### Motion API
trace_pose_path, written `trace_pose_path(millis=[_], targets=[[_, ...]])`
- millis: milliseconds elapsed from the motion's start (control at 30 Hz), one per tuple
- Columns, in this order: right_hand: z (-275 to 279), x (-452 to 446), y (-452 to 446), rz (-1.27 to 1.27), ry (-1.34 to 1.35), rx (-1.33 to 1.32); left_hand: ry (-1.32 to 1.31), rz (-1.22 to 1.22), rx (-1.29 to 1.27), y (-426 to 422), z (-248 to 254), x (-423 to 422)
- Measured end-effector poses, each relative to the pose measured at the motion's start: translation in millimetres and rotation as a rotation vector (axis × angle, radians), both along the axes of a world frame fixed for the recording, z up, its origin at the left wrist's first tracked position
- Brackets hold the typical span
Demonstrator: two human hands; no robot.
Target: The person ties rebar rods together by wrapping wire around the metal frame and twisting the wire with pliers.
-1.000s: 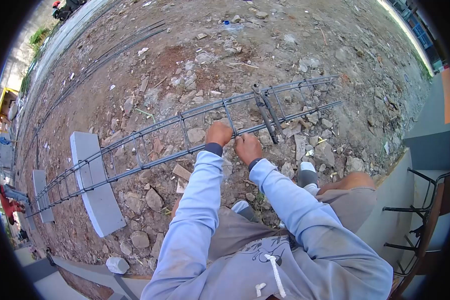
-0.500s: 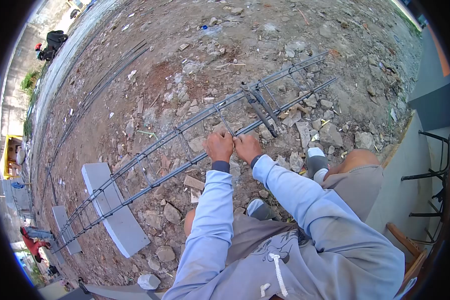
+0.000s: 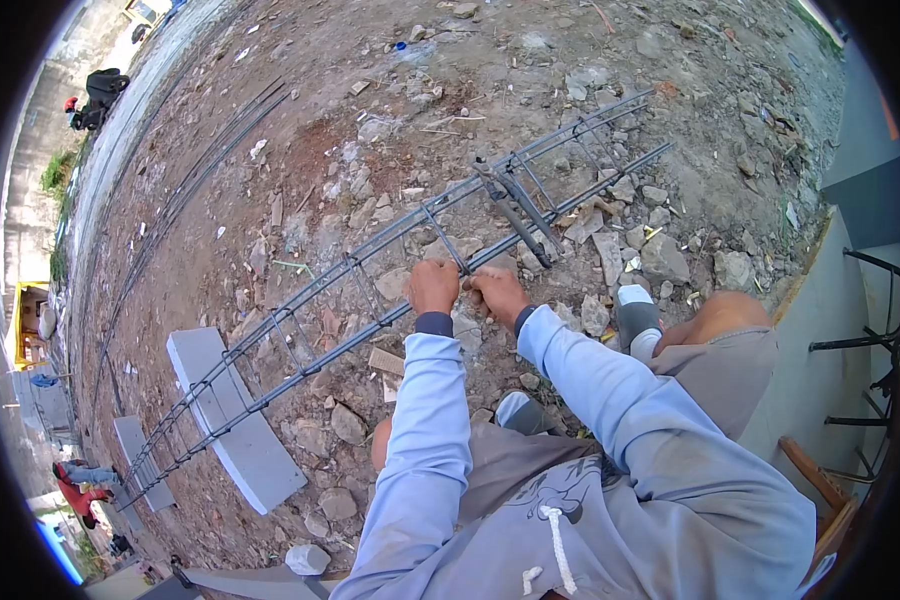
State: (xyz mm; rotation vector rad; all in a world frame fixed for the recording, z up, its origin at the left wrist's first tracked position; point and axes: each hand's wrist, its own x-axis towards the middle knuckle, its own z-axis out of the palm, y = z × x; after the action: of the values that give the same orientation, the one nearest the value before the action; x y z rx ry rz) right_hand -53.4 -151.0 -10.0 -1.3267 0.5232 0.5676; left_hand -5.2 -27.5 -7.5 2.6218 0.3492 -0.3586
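Note:
A long cage of steel bars [image 3: 305, 371] with square ties runs diagonally across the view. My left hand [image 3: 434, 287] is closed around its lower bar, beside a cross tie. Just right of that tie, my right hand [image 3: 498, 293] has its fingers pinched together close to the bar; what they hold is too small to make out. A dark hand tool with two long handles [image 3: 515, 212] hangs across the cage, to the right of my hands. Grey blocks [image 3: 235, 420] lie under the cage's left part.
Loose steel rods [image 3: 185, 180] lie on the stony ground at the upper left. A person in red [image 3: 78, 492] is at the far left end of the cage. A wall and black metal legs [image 3: 855, 345] stand at the right.
The view has turned, so the cage appears steeper. My right hand has moved slightly away from my left, leaving a small gap at the tie. My left hand stays on the bar.

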Motion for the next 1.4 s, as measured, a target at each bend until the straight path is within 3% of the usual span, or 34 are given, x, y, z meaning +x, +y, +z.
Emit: trace_pose_path(millis=[100,200,300,433,533,733,1000,1067,1400], targets=[[-18,6,-10,0.094,-0.007,0.015,-0.141,-0.015,0.022,0,-7,-3],[-61,13,-11,0.094,-0.173,-0.208,-0.177,-0.026,0.023,0,-5,-5],[-65,15,-4,-0.015,-0.293,-0.241,-0.179,-0.028,-0.034,3,-4,-7],[-47,12,-3,-0.112,-0.067,0.148,-0.214,-0.046,-0.043,6,-6,-9],[-31,13,-1,-0.207,0.012,0.206,-0.215,-0.019,-0.024,2,-2,-8],[-29,12,6,-0.072,-0.257,-0.456,-0.262,0.021,0.035,-7,-1,-7],[-15,9,10,-0.136,-0.155,-0.339,-0.513,-0.001,-0.025,-4,-8,-21],[-36,6,15,-0.115,-0.137,-0.338,-0.524,0.000,-0.012,-3,-7,-23],[-9,10,17,-0.156,-0.095,-0.246,-0.601,-0.096,-0.113,3,6,-31]])
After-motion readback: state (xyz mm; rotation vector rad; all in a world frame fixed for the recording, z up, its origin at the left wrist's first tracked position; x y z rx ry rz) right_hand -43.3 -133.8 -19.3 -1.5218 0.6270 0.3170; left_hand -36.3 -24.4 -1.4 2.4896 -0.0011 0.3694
